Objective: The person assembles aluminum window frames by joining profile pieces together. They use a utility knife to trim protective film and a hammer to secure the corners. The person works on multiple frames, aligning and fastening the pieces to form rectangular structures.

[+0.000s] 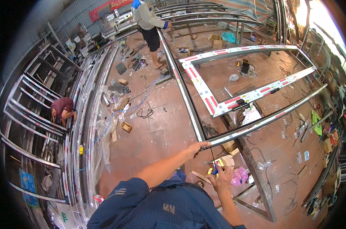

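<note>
My left hand [195,147] grips the near corner of a large grey metal frame [188,99] that rests on a stand above the tiled floor. A smaller white frame [203,91] with red and blue patterned film lies inside it. My right hand [221,178] is lower, beside a steel stand, with its fingers around a small blue and yellow tool [215,170]. A person in a light shirt [147,17] stands at the frame's far end.
Another person in a dark red shirt [63,108] crouches at the left among stacked metal frames [31,103]. A blue hose [115,114], small boxes, plastic sheeting and scraps litter the floor. A pink bag [239,176] lies near my right hand.
</note>
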`<move>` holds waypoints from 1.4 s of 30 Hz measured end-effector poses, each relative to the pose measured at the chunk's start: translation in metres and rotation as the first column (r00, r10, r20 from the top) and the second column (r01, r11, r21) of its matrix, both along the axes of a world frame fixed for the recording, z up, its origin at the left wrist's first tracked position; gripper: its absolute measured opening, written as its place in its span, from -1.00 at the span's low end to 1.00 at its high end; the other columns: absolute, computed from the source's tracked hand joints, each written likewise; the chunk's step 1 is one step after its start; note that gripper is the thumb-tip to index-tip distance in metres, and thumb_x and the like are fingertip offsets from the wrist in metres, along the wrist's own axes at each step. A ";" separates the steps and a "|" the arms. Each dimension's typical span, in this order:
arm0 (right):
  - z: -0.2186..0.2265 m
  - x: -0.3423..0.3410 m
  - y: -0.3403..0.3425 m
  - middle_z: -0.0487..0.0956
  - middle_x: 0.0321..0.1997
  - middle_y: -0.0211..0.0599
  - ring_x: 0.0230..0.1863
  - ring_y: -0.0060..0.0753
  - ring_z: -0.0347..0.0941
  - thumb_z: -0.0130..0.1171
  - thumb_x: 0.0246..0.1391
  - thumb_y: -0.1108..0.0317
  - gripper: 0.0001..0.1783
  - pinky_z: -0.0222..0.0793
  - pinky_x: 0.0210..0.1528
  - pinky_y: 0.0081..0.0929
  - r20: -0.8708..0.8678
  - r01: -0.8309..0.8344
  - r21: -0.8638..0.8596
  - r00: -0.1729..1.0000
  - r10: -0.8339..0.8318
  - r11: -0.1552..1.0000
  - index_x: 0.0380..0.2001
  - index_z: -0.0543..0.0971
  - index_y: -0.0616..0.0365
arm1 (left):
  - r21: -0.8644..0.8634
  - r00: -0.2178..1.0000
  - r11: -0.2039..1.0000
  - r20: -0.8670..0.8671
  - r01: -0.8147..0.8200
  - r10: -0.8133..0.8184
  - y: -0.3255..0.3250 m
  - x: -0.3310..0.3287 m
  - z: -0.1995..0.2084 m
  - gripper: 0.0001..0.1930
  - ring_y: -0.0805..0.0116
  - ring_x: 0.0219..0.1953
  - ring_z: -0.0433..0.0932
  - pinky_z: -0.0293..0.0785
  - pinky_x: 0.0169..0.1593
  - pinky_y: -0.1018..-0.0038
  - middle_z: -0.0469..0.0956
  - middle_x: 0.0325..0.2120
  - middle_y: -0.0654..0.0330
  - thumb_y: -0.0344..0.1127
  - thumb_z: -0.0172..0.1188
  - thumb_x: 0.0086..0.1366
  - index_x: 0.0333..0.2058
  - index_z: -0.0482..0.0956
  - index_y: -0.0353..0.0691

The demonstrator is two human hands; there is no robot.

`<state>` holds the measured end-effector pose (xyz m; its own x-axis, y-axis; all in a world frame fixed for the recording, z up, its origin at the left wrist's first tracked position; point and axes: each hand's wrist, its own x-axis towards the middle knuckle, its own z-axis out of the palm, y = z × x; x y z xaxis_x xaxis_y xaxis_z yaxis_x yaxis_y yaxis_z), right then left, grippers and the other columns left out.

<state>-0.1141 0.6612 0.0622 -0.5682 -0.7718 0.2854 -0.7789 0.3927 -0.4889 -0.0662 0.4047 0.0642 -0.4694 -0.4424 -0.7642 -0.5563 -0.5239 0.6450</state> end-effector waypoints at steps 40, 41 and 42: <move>0.042 0.014 0.030 0.05 0.55 0.39 0.55 0.51 -0.08 0.55 -0.12 -0.12 -0.03 -0.10 0.47 0.34 -0.003 0.305 0.314 0.947 -0.320 0.899 0.33 0.41 -0.01 | -0.070 0.998 0.997 -0.057 0.033 -0.037 0.041 -0.015 -0.034 -0.42 0.50 -0.72 0.17 0.00 -0.61 0.42 0.31 -0.68 0.36 0.29 0.59 -0.10 -0.56 0.53 -0.08; 0.037 0.011 0.034 -0.04 0.58 0.37 0.61 0.42 -0.24 0.49 -0.04 -0.11 -0.03 -0.27 0.50 0.35 -0.013 0.289 0.288 0.955 -0.298 0.913 0.40 0.37 -0.04 | -0.072 0.997 0.997 -0.067 0.033 -0.038 0.044 -0.018 -0.033 -0.42 0.50 -0.72 0.17 0.00 -0.62 0.41 0.31 -0.69 0.35 0.29 0.59 -0.10 -0.56 0.52 -0.09; 0.030 0.003 0.032 0.10 0.49 0.38 0.54 0.39 -0.07 0.46 -0.02 -0.15 -0.05 -0.17 0.48 0.32 -0.133 0.234 0.245 0.969 -0.206 0.941 0.39 0.39 -0.02 | -0.074 0.996 0.997 -0.077 0.032 -0.038 0.047 -0.020 -0.031 -0.42 0.51 -0.73 0.16 0.00 -0.63 0.41 0.30 -0.69 0.35 0.28 0.59 -0.10 -0.56 0.52 -0.09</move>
